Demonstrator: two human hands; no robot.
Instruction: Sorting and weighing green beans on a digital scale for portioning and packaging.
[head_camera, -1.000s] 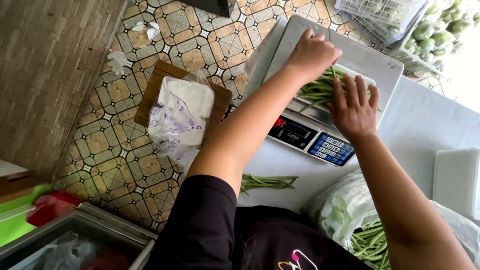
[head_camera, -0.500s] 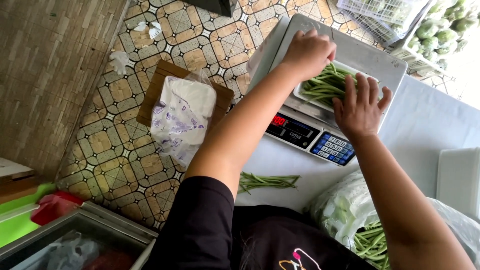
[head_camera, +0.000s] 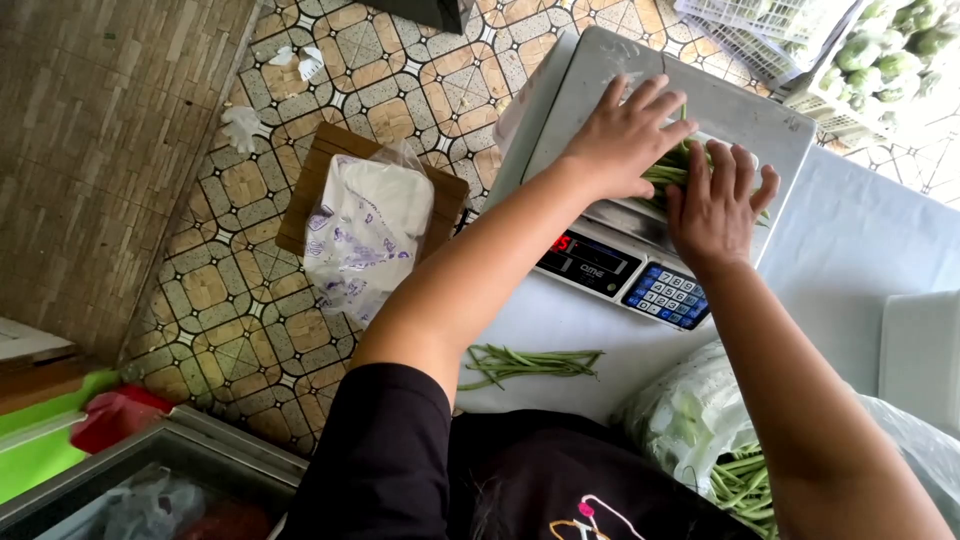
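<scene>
View: head camera, looking down past the person's black-sleeved shoulders.
Left hand (head_camera: 625, 135): lay palm down on the weighing scale's steel platter (head_camera: 740, 110), fingers loosely curled over the near end of a bundle of green beans (head_camera: 672, 172); it cupped the beans rather than clamped them.
Right hand (head_camera: 715, 205): lay just beside the left, fingers spread and bent over the same bundle; open, pressing or gathering, no firm grip seen.
Green beans on platter: a small heap between and under the 2 hands, mostly hidden by them; only a few pods showed.
Scale front: a display panel (head_camera: 590, 262) with red digits and a keypad (head_camera: 668, 297) with blue keys faced the person, below the right hand.
Tabletop (head_camera: 860, 240): covered in white; the scale stood on its far left part.
Loose beans (head_camera: 530, 362): a thin bunch lay on the tabletop near the person's chest, well apart from the scale.
Bagged beans (head_camera: 745, 485): more pods in a clear plastic bag by the right forearm.
Floor (head_camera: 190, 290): patterned tiles; a white plastic bag (head_camera: 365, 235) rested on a brown board.
Step in hand, judged: beans being gathered on the platter.
Next move, judged: calls for closing both hands round the heap so no pods slide off the smooth steel.
</scene>
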